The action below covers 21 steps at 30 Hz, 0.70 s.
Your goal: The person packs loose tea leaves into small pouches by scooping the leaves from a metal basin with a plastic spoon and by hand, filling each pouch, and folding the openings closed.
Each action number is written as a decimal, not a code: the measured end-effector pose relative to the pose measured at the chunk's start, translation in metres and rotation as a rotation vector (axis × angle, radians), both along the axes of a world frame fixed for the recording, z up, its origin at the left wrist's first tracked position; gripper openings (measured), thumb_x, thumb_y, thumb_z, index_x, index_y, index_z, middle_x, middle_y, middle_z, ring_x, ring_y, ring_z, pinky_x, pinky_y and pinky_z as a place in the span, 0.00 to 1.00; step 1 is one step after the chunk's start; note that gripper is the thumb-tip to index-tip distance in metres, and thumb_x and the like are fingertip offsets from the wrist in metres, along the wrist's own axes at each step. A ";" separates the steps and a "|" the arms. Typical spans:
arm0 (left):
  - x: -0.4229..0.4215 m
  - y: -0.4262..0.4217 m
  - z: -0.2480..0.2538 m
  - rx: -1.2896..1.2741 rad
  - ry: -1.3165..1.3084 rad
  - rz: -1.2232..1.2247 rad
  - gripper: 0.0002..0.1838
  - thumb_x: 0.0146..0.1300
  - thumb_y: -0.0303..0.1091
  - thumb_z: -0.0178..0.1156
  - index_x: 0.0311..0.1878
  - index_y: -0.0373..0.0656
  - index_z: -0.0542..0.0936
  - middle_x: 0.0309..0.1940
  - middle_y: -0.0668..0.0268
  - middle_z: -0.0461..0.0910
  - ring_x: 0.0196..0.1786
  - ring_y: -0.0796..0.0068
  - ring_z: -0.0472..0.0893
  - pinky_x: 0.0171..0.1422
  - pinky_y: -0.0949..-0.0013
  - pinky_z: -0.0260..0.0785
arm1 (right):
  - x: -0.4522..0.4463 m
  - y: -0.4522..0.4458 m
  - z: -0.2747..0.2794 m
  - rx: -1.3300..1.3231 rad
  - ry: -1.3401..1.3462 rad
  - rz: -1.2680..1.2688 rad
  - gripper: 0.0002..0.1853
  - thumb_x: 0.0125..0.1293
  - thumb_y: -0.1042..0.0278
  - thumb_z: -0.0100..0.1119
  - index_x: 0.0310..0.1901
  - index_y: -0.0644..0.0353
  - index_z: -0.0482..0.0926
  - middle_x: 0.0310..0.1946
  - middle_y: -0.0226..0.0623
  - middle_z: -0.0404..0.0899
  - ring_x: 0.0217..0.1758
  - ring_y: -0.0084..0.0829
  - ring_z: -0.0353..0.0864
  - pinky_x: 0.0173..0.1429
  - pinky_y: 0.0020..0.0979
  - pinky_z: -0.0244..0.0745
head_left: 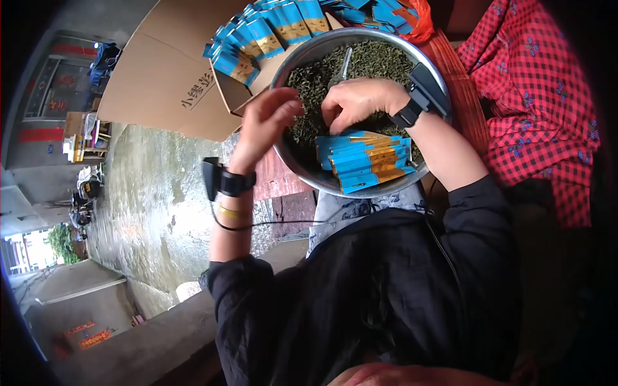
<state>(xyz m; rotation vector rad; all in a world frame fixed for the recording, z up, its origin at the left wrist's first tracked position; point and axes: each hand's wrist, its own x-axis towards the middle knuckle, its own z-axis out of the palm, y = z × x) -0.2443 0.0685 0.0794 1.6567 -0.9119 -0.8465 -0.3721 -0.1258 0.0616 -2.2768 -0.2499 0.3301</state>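
Observation:
A wide metal bowl [304, 178] holds dark green dried leaves [386, 59]. My left hand [265, 122] is over the bowl's left rim, its fingers loosely curled and apart from the thumb, with nothing visible between them. Inside the bowl, my right hand [360, 101] is bent downward with its fingers drawn together; whatever is between the fingertips is hidden. Just below it, a fanned stack of blue and gold packets [367, 161] rests at the near side of the bowl. A metal spoon [347, 63] lies on the leaves beyond my right hand, partly covered by it.
Left of the bowl stands an open cardboard box [161, 71] with many blue packets [261, 35] at its edge. More packets [386, 14] lie behind the bowl near a red plastic bag [421, 22]. Red checked cloth [534, 96] hangs at right. Wet ground [151, 206] extends left.

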 end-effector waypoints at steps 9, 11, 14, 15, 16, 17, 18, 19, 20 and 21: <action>-0.041 -0.015 -0.039 -0.197 0.243 0.210 0.21 0.72 0.38 0.57 0.61 0.35 0.71 0.47 0.65 0.79 0.46 0.77 0.79 0.52 0.72 0.73 | 0.012 -0.021 -0.014 0.193 -0.276 -0.217 0.07 0.57 0.68 0.62 0.35 0.62 0.81 0.28 0.34 0.82 0.31 0.27 0.80 0.38 0.30 0.74; -0.041 -0.013 -0.041 -0.231 0.325 0.216 0.23 0.72 0.41 0.56 0.62 0.35 0.70 0.47 0.65 0.79 0.44 0.78 0.79 0.50 0.72 0.73 | 0.016 -0.025 -0.014 0.447 -0.411 -0.384 0.07 0.65 0.68 0.61 0.36 0.63 0.77 0.26 0.26 0.78 0.27 0.19 0.76 0.30 0.23 0.71; -0.045 -0.012 -0.041 -0.270 0.240 0.210 0.23 0.70 0.40 0.59 0.62 0.36 0.71 0.48 0.65 0.79 0.44 0.77 0.79 0.53 0.71 0.73 | 0.015 -0.020 -0.003 0.563 -0.441 -0.487 0.07 0.68 0.66 0.59 0.38 0.61 0.76 0.27 0.26 0.77 0.26 0.16 0.77 0.27 0.19 0.70; -0.047 -0.011 -0.040 -0.284 0.203 0.179 0.24 0.69 0.40 0.59 0.62 0.36 0.70 0.49 0.64 0.79 0.45 0.76 0.79 0.54 0.71 0.73 | 0.014 -0.014 0.001 0.643 -0.392 -0.513 0.08 0.69 0.65 0.59 0.39 0.61 0.76 0.27 0.26 0.77 0.26 0.16 0.78 0.26 0.19 0.70; -0.053 -0.012 -0.033 -0.269 0.252 0.123 0.24 0.69 0.38 0.60 0.62 0.36 0.70 0.52 0.62 0.78 0.47 0.75 0.79 0.55 0.70 0.72 | 0.012 -0.009 0.003 0.721 -0.340 -0.537 0.09 0.69 0.64 0.59 0.39 0.61 0.75 0.28 0.26 0.77 0.25 0.17 0.79 0.25 0.18 0.70; -0.051 -0.011 -0.036 -0.217 0.249 0.101 0.20 0.70 0.36 0.59 0.59 0.34 0.73 0.50 0.62 0.80 0.46 0.75 0.80 0.54 0.70 0.72 | 0.013 -0.006 0.001 0.750 -0.309 -0.525 0.09 0.69 0.63 0.59 0.41 0.60 0.75 0.30 0.26 0.77 0.27 0.17 0.80 0.26 0.18 0.70; -0.048 -0.010 -0.036 -0.188 0.291 0.054 0.18 0.70 0.36 0.59 0.56 0.34 0.75 0.45 0.63 0.82 0.43 0.75 0.80 0.53 0.71 0.72 | 0.013 -0.002 -0.001 0.757 -0.299 -0.498 0.10 0.69 0.62 0.59 0.40 0.60 0.75 0.30 0.26 0.77 0.28 0.17 0.80 0.27 0.18 0.70; -0.046 -0.009 -0.036 -0.159 0.335 0.008 0.16 0.70 0.35 0.58 0.54 0.34 0.76 0.41 0.63 0.83 0.41 0.75 0.81 0.51 0.72 0.73 | 0.013 0.000 -0.001 0.762 -0.287 -0.470 0.10 0.69 0.62 0.59 0.40 0.59 0.75 0.30 0.26 0.78 0.28 0.17 0.80 0.27 0.18 0.70; -0.044 -0.008 -0.036 -0.166 0.336 0.011 0.16 0.70 0.35 0.58 0.54 0.34 0.76 0.41 0.63 0.83 0.41 0.75 0.81 0.51 0.72 0.73 | 0.013 0.001 0.000 0.749 -0.257 -0.474 0.08 0.68 0.65 0.59 0.41 0.61 0.75 0.31 0.26 0.78 0.32 0.17 0.80 0.30 0.18 0.72; -0.044 -0.007 -0.037 -0.162 0.338 0.048 0.14 0.70 0.34 0.58 0.51 0.33 0.78 0.36 0.64 0.83 0.39 0.76 0.81 0.48 0.72 0.73 | 0.015 0.002 -0.004 0.745 -0.256 -0.470 0.08 0.68 0.65 0.59 0.41 0.61 0.75 0.31 0.26 0.78 0.32 0.17 0.80 0.30 0.18 0.72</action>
